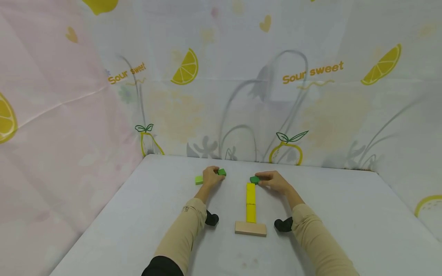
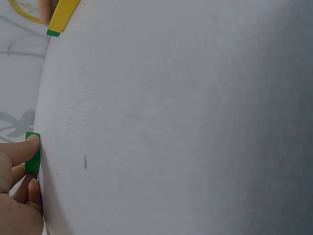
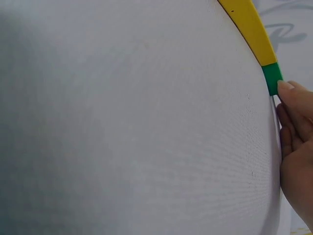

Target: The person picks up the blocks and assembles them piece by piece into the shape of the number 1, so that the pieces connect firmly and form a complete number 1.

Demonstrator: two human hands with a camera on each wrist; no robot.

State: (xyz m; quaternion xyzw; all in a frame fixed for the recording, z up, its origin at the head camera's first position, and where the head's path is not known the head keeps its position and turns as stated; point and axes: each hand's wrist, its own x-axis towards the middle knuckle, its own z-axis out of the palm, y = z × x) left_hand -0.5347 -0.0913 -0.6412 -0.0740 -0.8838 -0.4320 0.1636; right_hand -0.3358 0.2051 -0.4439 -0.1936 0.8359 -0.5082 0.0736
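Observation:
In the head view, my left hand point(image 1: 210, 177) pinches a green block point(image 1: 222, 172) between thumb and fingers; the left wrist view shows the thumb on this block point(image 2: 33, 152). A light green block point(image 1: 198, 180) lies just left of that hand. My right hand point(image 1: 275, 181) pinches a darker green block point(image 1: 254, 179) at the far end of a line of two yellow blocks point(image 1: 250, 194). In the right wrist view, the green block point(image 3: 272, 79) meets the end of the yellow piece point(image 3: 250, 29), with the thumb at its corner.
A plain wooden block point(image 1: 250, 229) lies crosswise at the near end of the yellow line. The white table point(image 1: 345, 214) reaches back to a printed curtain point(image 1: 235, 111). Black wrist-worn pieces point(image 1: 212, 219) sit beside the sleeves, on the inner side of each forearm.

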